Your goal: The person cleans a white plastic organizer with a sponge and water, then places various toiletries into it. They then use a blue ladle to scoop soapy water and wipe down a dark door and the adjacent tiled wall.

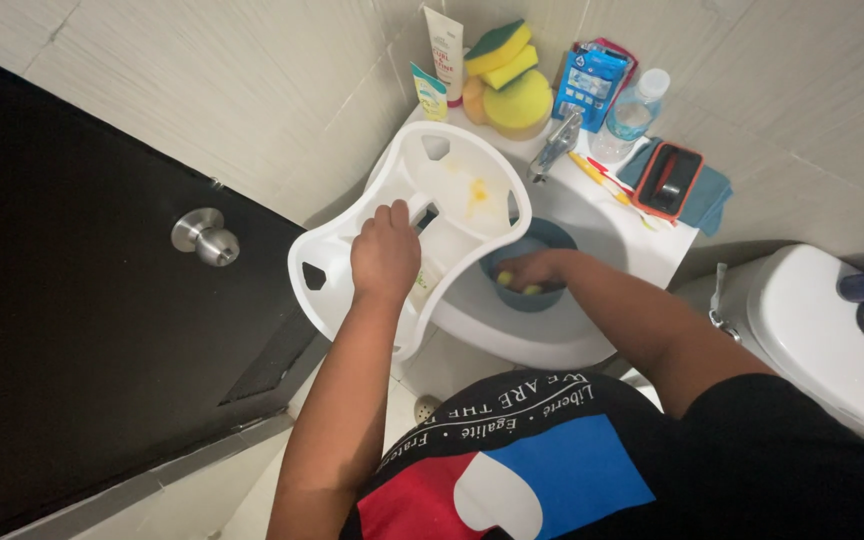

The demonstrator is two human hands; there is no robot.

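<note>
- Landmark: white sink (592, 215), set against the tiled wall beside a black door (72, 330).
- Left hand (385, 255): fingers closed around an inner bar of a white plastic seat (352, 215); grip firm, knuckles up.
- White plastic seat: tipped over the sink's left rim, upper half over the basin, lower half hanging past the rim toward the door. Yellow stain (477, 195) on its inner face.
- Right hand (532, 270): down inside a blue bowl (542, 240) that sits in the sink basin. Fingers curled on a yellow sponge (505, 279), only bits of which show; hold looks closed.
- Tap (555, 148): at the sink's back edge, just above the bowl.
- Back ledge of the sink: stacked yellow sponges (512, 85), two tubes (444, 45), blue packet (592, 85), clear bottle (637, 108).
- Right of the sink: toilet tank (822, 330), white.
</note>
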